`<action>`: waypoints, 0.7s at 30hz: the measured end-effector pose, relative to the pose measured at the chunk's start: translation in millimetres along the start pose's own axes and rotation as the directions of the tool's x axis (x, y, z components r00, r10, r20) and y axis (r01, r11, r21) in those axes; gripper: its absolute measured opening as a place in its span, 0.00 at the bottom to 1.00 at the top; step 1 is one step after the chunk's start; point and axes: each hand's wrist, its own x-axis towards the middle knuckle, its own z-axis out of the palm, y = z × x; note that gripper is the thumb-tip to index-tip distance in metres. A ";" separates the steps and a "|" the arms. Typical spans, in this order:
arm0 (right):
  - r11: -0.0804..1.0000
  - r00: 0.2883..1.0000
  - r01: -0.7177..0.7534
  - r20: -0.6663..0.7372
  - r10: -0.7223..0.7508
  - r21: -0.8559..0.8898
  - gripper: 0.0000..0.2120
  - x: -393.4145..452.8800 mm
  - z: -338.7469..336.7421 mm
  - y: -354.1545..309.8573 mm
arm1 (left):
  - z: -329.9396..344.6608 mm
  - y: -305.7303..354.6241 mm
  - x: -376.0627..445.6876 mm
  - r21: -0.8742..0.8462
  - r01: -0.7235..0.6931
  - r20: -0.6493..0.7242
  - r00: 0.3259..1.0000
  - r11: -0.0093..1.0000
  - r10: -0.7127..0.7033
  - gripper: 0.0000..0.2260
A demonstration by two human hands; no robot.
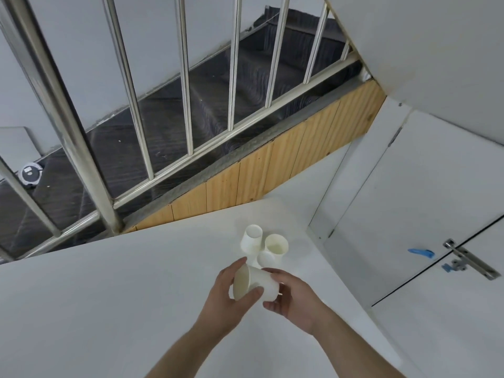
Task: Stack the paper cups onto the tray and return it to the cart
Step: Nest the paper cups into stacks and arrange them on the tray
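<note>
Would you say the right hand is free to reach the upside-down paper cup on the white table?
Probably not yet: the right hand and left hand both hold a paper cup. The upside-down cup stands unobstructed just beyond.

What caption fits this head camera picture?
Both hands, left and right, hold a paper cup near three more cups.

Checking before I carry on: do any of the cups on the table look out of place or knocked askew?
Yes. One cup stands upside down beside an upright cup on the table. Both hands, left and right, hold another cup tipped sideways. No spill or damage shows.
</note>
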 end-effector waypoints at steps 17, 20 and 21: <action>-0.118 0.909 -0.292 -0.237 -0.344 -0.949 0.29 2.6 -77.0 21.6 | 9.1 -29.1 3.7 0.784 -0.149 0.244 0.967 0.603 -0.078 0.29; -0.070 0.909 -0.307 -0.270 -0.317 -0.949 0.29 6.2 -82.8 26.2 | 12.4 -37.6 2.6 0.803 -0.150 0.251 0.963 0.576 -0.099 0.29; -0.053 0.909 -0.304 -0.273 -0.315 -0.951 0.29 7.5 -84.1 27.9 | 13.6 -40.5 2.3 0.807 -0.149 0.251 0.962 0.571 -0.104 0.29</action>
